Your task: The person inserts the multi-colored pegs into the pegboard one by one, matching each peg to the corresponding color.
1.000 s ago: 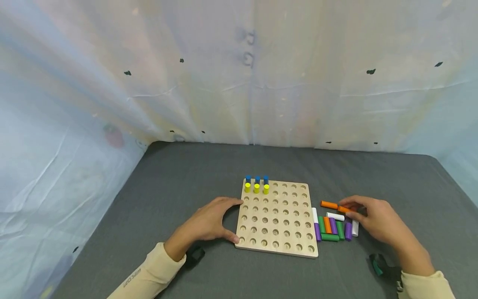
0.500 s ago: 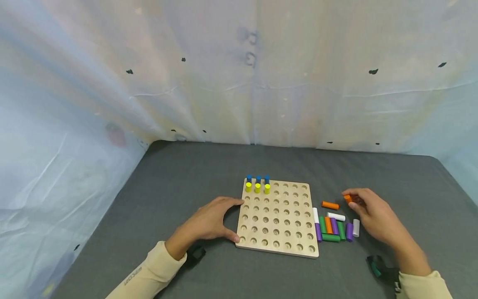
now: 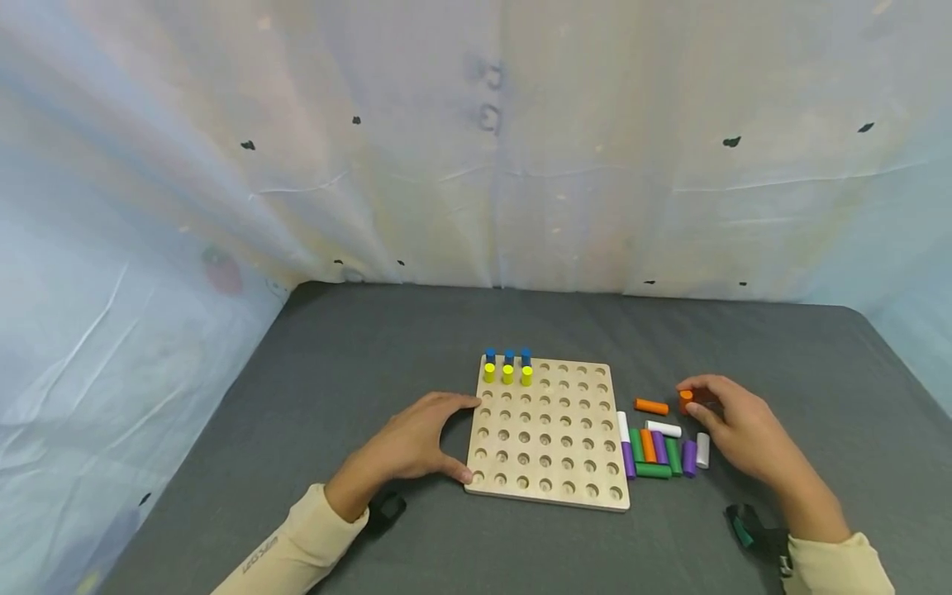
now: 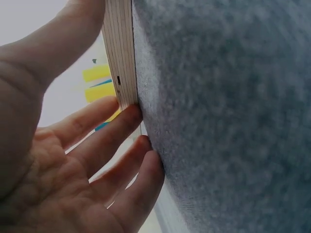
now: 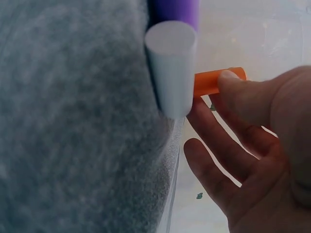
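Note:
A square wooden pegboard (image 3: 543, 463) with rows of round holes lies on the grey table. Along its left edge, my left hand (image 3: 412, 438) touches the side with its thumb and fingertips spread apart; the left wrist view shows the fingers against the layered wooden edge (image 4: 121, 58). Thumb and fingers of my right hand (image 3: 744, 430) pinch an orange peg (image 3: 686, 402), held upright to the right of the board. In the right wrist view the thumb presses this orange peg (image 5: 209, 82). Three blue pegs (image 3: 509, 356) and three yellow pegs (image 3: 508, 375) stand in the board's far left holes.
Several loose pegs lie against the board's right side, among them a green peg (image 3: 653, 471), a purple peg (image 3: 689, 459) and two white pegs, one the white peg (image 3: 702, 450) nearest my right hand. Another orange peg (image 3: 651, 406) lies behind them. A pale curtain (image 3: 558, 165) hangs behind the table.
My right hand has picked the orange peg from the table and turned it from lying flat to upright. The left hand stays at the board's edge.

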`<state>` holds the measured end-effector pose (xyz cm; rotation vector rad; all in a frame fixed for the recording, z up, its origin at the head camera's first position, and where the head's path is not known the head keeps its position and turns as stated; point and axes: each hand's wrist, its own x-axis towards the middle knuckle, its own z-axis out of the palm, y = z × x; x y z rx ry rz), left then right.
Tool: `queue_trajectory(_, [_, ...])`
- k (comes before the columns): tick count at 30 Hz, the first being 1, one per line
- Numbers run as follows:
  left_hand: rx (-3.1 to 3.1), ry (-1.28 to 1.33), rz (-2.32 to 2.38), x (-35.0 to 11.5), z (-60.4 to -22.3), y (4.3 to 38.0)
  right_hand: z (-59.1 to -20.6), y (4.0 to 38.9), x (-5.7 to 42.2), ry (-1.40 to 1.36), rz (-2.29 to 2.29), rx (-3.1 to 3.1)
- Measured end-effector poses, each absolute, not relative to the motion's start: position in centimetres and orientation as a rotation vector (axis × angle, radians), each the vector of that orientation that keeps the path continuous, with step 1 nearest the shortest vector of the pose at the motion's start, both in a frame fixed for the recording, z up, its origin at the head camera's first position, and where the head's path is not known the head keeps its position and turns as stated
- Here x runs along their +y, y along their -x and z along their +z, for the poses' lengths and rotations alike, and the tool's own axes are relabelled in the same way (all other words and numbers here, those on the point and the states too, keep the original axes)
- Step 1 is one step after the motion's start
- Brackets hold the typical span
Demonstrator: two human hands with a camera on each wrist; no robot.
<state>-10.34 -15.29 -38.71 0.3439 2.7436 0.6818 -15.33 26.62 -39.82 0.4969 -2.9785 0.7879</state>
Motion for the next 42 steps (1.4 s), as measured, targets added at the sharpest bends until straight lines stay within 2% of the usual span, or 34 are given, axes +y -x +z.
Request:
queue_trajectory(10, [2.737,-0.369,0.699,-15.3,-38.8,10.4,-39.3,15.1,25.6,-0.523,0.793,-2.954])
queue_trajectory(17, [2.732,-0.396,0.725,-15.5,-38.8,10.7,-37.8,14.7,23.3,-0.542,0.858,-2.967])
queue_trajectory(31, [2.752,-0.336,0.687,-15.4,-38.4,10.8,-35.6,15.7,13.6,-0.872,0.905,-2.889])
queue_trajectory(42, [2.732,-0.36,0.71,-15.8,-38.1,10.1,-35.1,16.2,6.7,-1.014,0.856,-2.9])
